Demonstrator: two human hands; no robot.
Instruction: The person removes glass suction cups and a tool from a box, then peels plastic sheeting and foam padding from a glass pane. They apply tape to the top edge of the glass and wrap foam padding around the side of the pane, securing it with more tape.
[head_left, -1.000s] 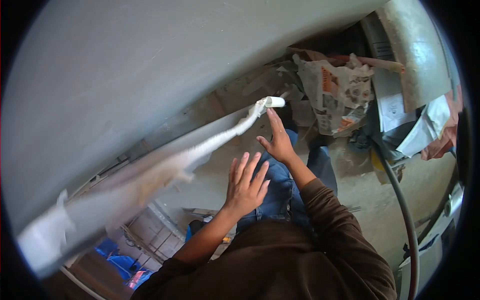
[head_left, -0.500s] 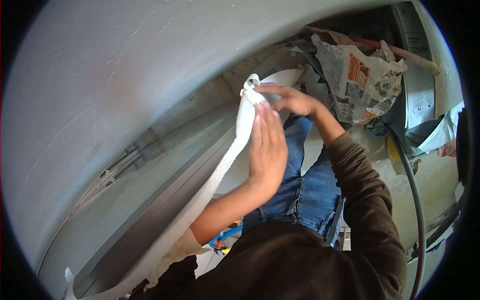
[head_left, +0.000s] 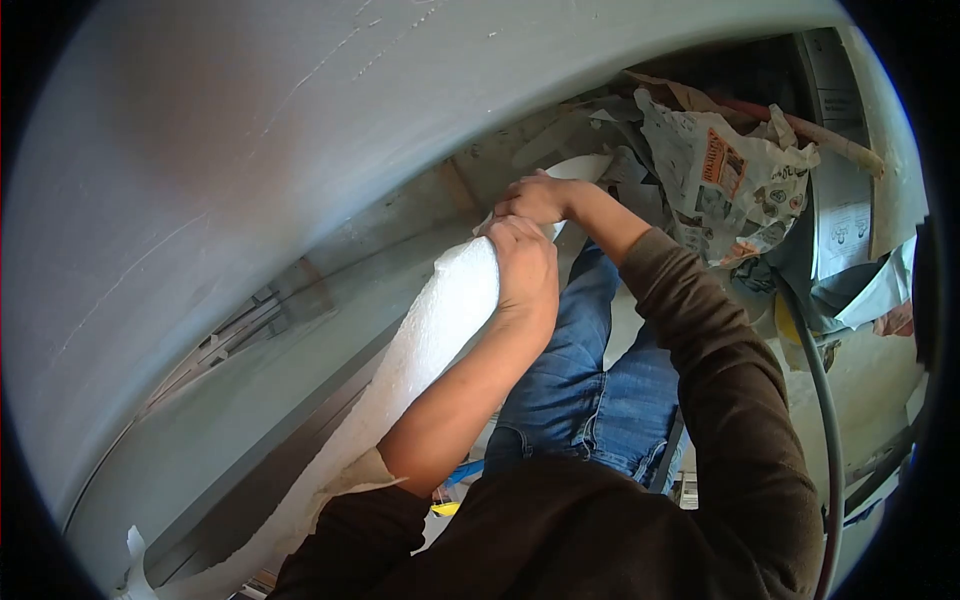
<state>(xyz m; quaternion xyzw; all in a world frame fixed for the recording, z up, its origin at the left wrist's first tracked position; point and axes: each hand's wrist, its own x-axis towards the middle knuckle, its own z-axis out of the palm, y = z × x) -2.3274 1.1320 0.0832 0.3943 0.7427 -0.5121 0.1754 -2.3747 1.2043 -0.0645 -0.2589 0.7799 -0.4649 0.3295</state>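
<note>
A long white strip (head_left: 440,310) with a rough, grainy face and ragged edges runs from the lower left up to my hands. My left hand (head_left: 525,262) is closed over its upper part, fingers curled around the edge. Just beyond it, my right hand (head_left: 538,198) is also closed on the strip, its fingers bent and close to the left knuckles. A smooth white end of the strip sticks out past my right hand. Lower down, the strip passes beside my left forearm, where a torn beige flap hangs. What lies under my fingers is hidden.
A large smooth grey curved surface (head_left: 180,190) fills the upper left. Crumpled printed paper (head_left: 730,170) lies at the upper right, near a reddish pole (head_left: 820,128). A grey hose (head_left: 825,400) runs down the right side. A brown ledge (head_left: 290,450) lies behind the strip.
Both hands have gone from flattened fingers to a closed hold on the strip. The strip has turned to show its broad, rough face, and its small curled top is now covered.
</note>
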